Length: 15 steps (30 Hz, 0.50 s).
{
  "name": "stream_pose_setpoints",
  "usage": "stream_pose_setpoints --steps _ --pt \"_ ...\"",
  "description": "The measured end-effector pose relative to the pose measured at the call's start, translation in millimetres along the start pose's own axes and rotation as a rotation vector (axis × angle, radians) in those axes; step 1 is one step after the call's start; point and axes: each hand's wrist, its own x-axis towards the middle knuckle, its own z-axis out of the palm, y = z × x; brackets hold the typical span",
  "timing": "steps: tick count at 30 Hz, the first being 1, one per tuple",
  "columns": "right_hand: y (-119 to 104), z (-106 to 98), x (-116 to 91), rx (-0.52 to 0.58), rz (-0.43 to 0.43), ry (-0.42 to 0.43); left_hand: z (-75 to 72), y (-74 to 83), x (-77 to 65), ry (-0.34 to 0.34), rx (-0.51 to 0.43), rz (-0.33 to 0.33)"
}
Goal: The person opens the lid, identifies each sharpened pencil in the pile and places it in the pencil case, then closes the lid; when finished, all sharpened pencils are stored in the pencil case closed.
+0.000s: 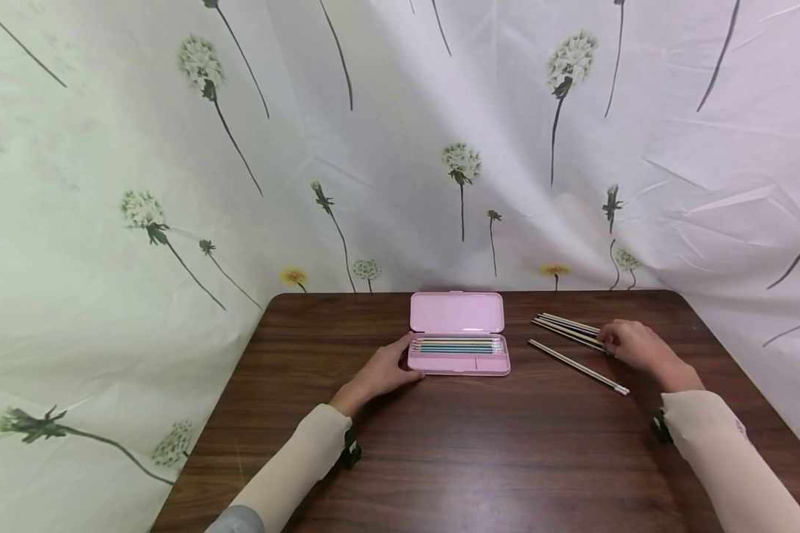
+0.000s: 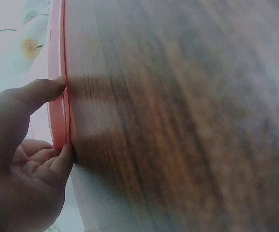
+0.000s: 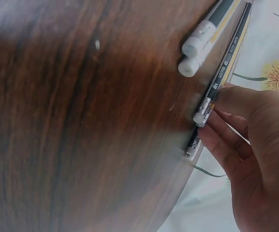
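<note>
A pink pencil case (image 1: 448, 363) lies on the table with its lid raised at the back. Several pencils (image 1: 453, 346) lie side by side in its rear compartment. My left hand (image 1: 381, 370) grips the case's left end, thumb at the front corner and fingers around the side. At the right, my right hand (image 1: 635, 345) pinches the eraser ends of pencils from a loose group (image 1: 567, 328); in the right wrist view a dark HB pencil (image 3: 224, 72) is between thumb and fingers. How many it holds is hidden. Two pencils (image 1: 576, 366) lie apart, nearer the front.
The dark wooden table (image 1: 480, 451) has rounded back corners. Behind it hangs a white cloth (image 1: 400, 148) printed with dandelions, close to the table's back edge. The raised lid (image 1: 456, 312) stands near that edge.
</note>
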Motion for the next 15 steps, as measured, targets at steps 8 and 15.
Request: stream_pose_setpoints --steps 8,15 --pt "-0.9 0.9 -3.0 0.007 0.0 0.017 1.4 -0.9 -0.4 0.005 -0.004 0.014" --pt "-4.4 -1.7 -3.2 0.049 -0.007 0.102 -0.2 -1.4 -0.1 0.005 -0.008 0.018"
